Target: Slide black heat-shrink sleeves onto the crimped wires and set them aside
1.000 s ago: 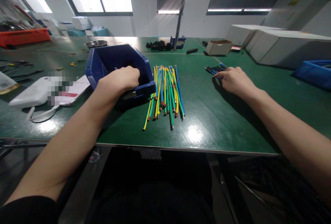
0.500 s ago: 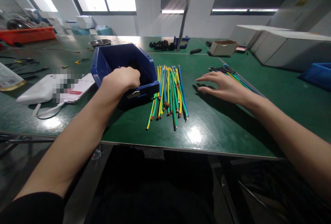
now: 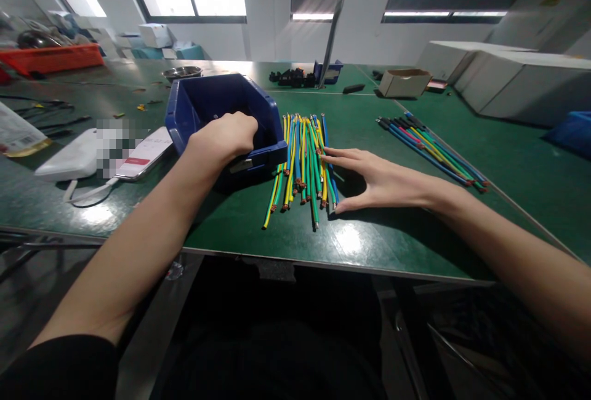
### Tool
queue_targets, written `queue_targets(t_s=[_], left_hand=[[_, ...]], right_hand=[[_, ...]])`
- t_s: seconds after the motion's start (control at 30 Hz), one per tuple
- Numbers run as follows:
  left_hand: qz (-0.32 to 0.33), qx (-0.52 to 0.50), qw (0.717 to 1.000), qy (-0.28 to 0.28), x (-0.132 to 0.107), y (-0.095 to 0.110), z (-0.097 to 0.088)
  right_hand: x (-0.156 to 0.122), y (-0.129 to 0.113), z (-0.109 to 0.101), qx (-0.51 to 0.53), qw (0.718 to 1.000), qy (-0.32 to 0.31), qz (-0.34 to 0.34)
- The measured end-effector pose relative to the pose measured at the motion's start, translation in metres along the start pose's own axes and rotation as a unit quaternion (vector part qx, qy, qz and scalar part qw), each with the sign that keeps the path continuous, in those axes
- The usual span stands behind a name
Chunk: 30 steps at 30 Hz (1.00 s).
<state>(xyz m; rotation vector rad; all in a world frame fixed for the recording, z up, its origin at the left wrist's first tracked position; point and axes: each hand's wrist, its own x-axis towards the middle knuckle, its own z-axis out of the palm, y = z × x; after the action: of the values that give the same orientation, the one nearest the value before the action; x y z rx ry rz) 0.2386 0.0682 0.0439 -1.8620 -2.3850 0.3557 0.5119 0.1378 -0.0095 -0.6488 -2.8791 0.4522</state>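
My left hand reaches over the front lip of a blue plastic bin. Its fingers are curled down inside, and the bin hides the fingertips and whatever they hold. Beside the bin lies a loose bundle of cut wires, green, yellow-green and blue, with bare copper or metal tips at the ends. My right hand is open at the right edge of this bundle, its thumb near the lower wire ends and its fingers near the middle. It grips no wire.
A second group of wires with black ends lies to the right. A phone and a white power bank joined by a cable are at left. Farther back are a metal bowl, black parts, a small carton and a pole.
My right hand has moved left, from beside the black-ended wires to the edge of the middle bundle, thumb and fingers wider apart. My left hand stays in the bin. The view has shifted slightly.
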Motion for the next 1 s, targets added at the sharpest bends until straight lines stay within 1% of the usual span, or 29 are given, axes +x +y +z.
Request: queue_targets(t_s=[0.07, 0.17, 0.3, 0.4, 0.47, 0.53, 0.57, 0.63, 0.7, 0.8, 0.9, 0.93, 1.0], left_hand=[[0.009, 0.024, 0.999, -0.020, 0.000, 0.001, -0.001], [0.022, 0.029, 0.999, -0.026, -0.001, 0.002, -0.003], [0.017, 0.038, 0.999, -0.028, -0.002, 0.002, -0.004], [0.014, 0.040, 0.999, -0.020, -0.001, 0.002, -0.004], [0.015, 0.033, 0.999, -0.010, 0.000, 0.002, -0.003], [0.018, 0.025, 1.000, -0.002, 0.000, 0.002, -0.002], [0.018, 0.022, 1.000, 0.000, 0.000, 0.002, -0.002], [0.016, 0.018, 1.000, 0.000, -0.001, 0.003, -0.002], [0.014, 0.018, 1.000, 0.001, -0.002, 0.003, -0.003], [0.011, 0.015, 1.000, -0.003, -0.004, 0.004, -0.005], [0.006, 0.013, 1.000, -0.005, -0.004, 0.004, -0.005], [0.006, 0.013, 1.000, -0.002, -0.005, 0.004, -0.005], [0.006, 0.005, 1.000, 0.012, -0.005, 0.004, -0.003]], right_hand=[[0.000, -0.005, -0.003, 0.014, 1.000, -0.004, 0.005], [0.000, -0.009, -0.005, 0.047, 0.999, -0.004, 0.003], [-0.002, -0.007, -0.007, 0.090, 0.996, 0.007, 0.023], [-0.002, -0.002, -0.009, 0.125, 0.992, 0.034, 0.009], [-0.001, 0.002, -0.010, 0.154, 0.985, 0.074, 0.002], [0.000, 0.006, -0.011, 0.211, 0.970, 0.123, 0.005], [0.001, 0.008, -0.011, 0.252, 0.957, 0.141, 0.009], [0.001, 0.008, -0.013, 0.340, 0.926, 0.162, 0.020], [0.000, 0.005, -0.016, 0.402, 0.899, 0.171, 0.027], [-0.002, 0.002, -0.021, 0.452, 0.872, 0.183, 0.036], [-0.002, 0.004, -0.023, 0.495, 0.845, 0.191, 0.070], [-0.001, 0.006, -0.023, 0.503, 0.838, 0.195, 0.086], [0.000, 0.010, -0.021, 0.498, 0.835, 0.204, 0.115]])
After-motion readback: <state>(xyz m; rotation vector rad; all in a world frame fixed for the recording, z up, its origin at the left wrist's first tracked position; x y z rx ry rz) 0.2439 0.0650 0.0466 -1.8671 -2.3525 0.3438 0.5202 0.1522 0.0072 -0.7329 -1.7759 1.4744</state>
